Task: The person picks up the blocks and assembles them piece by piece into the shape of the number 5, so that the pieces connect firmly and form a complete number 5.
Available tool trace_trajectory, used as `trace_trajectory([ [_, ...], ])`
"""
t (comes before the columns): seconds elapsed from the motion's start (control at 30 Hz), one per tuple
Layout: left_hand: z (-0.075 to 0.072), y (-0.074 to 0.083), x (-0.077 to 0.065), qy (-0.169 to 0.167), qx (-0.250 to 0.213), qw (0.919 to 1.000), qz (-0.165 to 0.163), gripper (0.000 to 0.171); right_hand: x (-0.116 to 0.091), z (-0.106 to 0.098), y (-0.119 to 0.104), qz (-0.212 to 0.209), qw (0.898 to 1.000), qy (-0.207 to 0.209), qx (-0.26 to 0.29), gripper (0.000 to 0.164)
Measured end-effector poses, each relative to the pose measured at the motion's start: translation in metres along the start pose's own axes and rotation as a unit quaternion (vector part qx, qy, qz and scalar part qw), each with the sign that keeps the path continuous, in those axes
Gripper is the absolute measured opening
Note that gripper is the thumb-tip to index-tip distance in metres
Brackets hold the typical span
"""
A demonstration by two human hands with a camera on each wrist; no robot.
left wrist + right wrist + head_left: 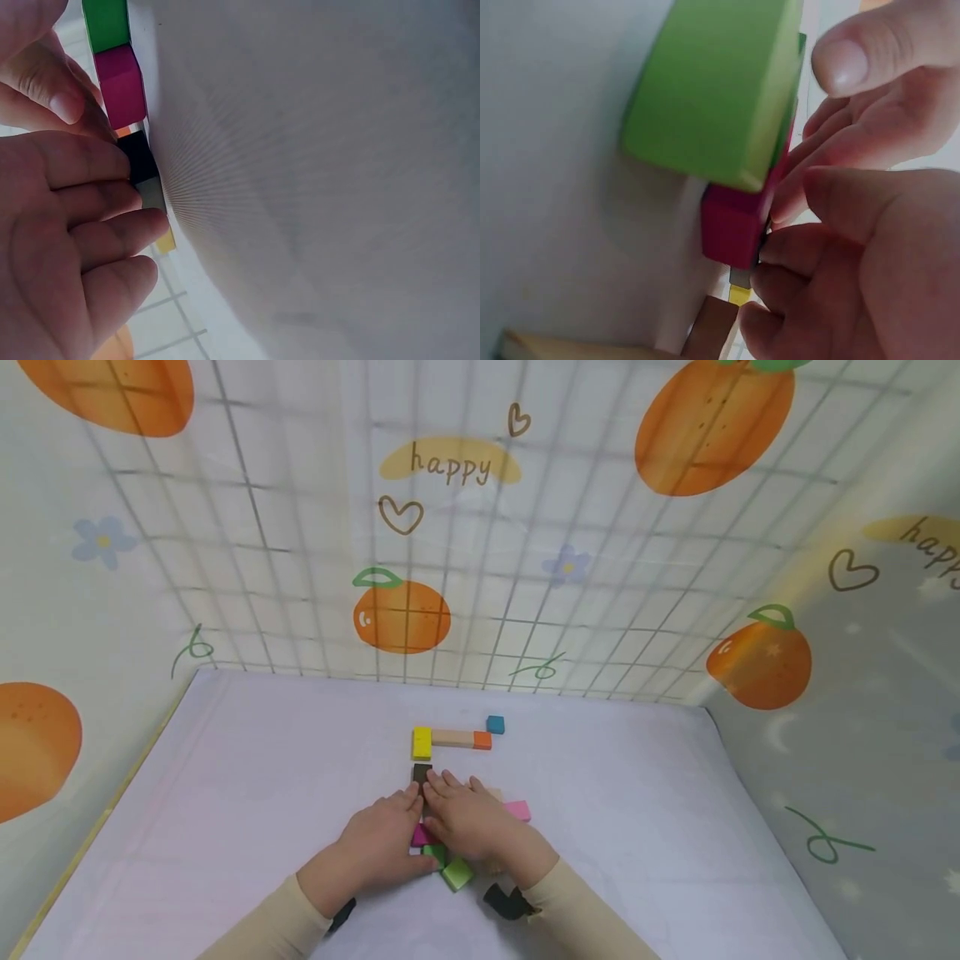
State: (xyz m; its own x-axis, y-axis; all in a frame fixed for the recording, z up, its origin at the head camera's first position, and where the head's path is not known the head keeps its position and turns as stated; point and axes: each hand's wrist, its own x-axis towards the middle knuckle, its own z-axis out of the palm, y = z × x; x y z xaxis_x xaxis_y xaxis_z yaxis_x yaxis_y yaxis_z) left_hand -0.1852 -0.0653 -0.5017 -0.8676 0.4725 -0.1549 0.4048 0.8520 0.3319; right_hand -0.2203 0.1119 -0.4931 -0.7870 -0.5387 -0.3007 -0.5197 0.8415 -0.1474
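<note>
A black block (422, 772) lies in an upright row of coloured blocks, between the fingertips of both hands. My left hand (378, 843) rests along the row's left side, its fingers fairly straight and touching the black block (138, 156) and a grey face below it. From the right, my right hand (472, 817) lies over the row with its fingers beside the black block. A magenta block (422, 836), a green block (432, 857) and a tilted light green block (457, 874) sit nearer the body. The left thumb reaches the green block.
Farther back, a yellow block (422, 743), a plain wooden block (452, 738) and an orange block (482, 741) form a line, with a blue block (496, 724) behind. A pink block (517, 811) shows beyond the right hand. A wire grid with a printed sheet stands behind the table.
</note>
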Motion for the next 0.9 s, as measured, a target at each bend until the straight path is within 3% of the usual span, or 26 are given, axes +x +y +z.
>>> trace_trajectory([
  [0.9, -0.002, -0.006, 0.003, -0.018, -0.014, 0.9997, 0.003, 0.101, 0.010, 0.000, 0.004, 0.008, 1.000, -0.009, -0.011, 0.066],
])
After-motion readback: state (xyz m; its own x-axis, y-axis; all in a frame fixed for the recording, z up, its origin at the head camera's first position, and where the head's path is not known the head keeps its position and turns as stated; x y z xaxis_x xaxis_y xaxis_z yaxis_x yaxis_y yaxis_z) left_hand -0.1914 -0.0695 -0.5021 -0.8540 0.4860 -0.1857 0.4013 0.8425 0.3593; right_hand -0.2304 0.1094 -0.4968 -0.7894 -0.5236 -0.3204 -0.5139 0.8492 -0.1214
